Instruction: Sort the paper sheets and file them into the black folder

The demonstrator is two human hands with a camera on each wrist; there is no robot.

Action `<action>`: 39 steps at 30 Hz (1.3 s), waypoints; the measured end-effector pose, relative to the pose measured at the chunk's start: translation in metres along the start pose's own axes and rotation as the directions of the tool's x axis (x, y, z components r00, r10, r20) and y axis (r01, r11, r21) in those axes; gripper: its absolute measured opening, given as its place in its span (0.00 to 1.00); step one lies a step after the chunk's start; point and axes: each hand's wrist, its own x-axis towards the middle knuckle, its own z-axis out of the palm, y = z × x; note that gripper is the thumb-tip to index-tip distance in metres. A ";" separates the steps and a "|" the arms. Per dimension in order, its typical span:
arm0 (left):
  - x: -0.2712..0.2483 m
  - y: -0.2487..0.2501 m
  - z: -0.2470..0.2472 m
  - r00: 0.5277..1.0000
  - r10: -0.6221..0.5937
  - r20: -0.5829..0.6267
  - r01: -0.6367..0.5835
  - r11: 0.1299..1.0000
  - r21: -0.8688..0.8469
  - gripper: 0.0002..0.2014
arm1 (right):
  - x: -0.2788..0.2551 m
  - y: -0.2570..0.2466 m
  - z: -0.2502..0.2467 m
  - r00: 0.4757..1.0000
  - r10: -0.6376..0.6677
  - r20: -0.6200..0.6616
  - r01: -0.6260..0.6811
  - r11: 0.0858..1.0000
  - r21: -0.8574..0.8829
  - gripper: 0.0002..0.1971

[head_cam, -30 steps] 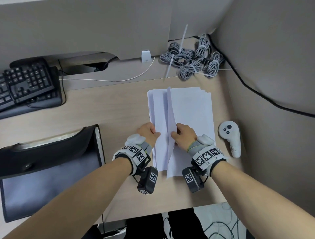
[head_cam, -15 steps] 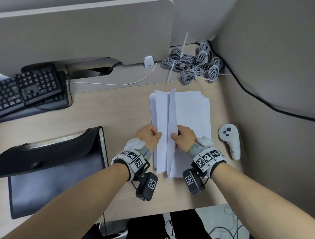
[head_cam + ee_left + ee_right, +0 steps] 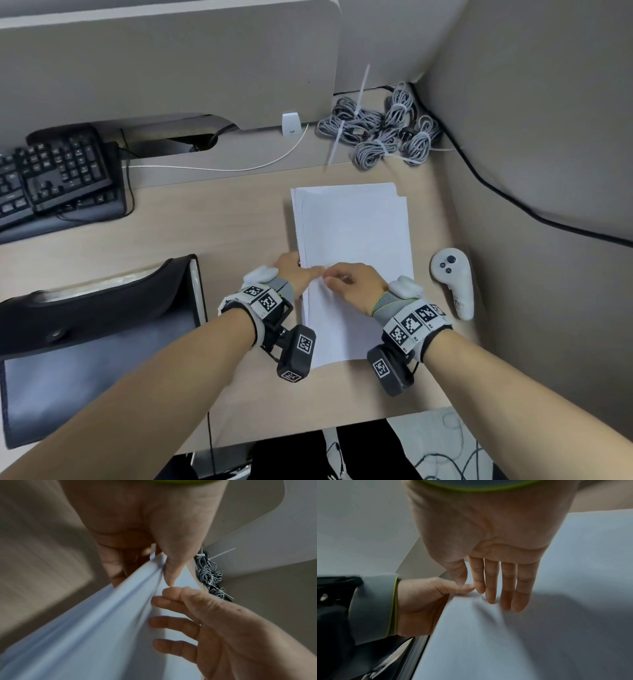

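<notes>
So, progress: early days, nothing filed yet | paper sheets [image 3: 352,260] loosely squared on the desk [image 3: 212,233] | left hand [image 3: 294,274] pinches their left edge | right hand [image 3: 356,284] presses flat, fingers straight | black folder [image 3: 96,329] gaping open, well left | left to do: square up, slide in

Matt white paper sheets [image 3: 356,240], pale wood-grain desk [image 3: 212,233], smooth black folder [image 3: 85,342].

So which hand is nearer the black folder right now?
Left. The left hand grips the paper stack's left edge, on the side facing the black folder; the right hand rests on top of the stack, farther away.
</notes>
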 end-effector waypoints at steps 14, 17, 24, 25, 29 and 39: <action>-0.041 0.038 -0.036 0.995 -0.050 -0.092 0.035 0.985 -0.168 0.11 | -0.016 0.002 -0.072 0.868 0.266 -0.420 -0.185 0.957 0.224 0.28; -0.055 0.053 -0.049 0.990 -0.008 -0.142 -0.035 0.953 -0.301 0.03 | -0.017 -0.003 -0.087 0.847 0.313 -0.430 -0.164 0.923 0.348 0.34; -0.073 0.068 -0.064 0.957 0.077 -0.279 -0.165 0.937 -0.308 0.07 | -0.033 -0.028 -0.106 0.847 0.185 -0.498 -0.011 0.943 0.332 0.09; -0.075 0.071 -0.065 0.953 0.089 -0.291 -0.176 0.942 -0.287 0.07 | -0.033 -0.030 -0.108 0.835 0.159 -0.527 0.016 0.950 0.312 0.09; -0.077 0.074 -0.066 0.942 0.082 -0.326 -0.168 0.955 -0.244 0.14 | -0.037 -0.026 -0.107 0.822 0.122 -0.556 0.088 0.938 0.336 0.03; -0.057 0.058 -0.040 0.929 0.030 -0.369 -0.134 0.957 -0.258 0.18 | -0.035 -0.004 -0.081 0.855 0.139 -0.499 0.051 0.936 0.349 0.06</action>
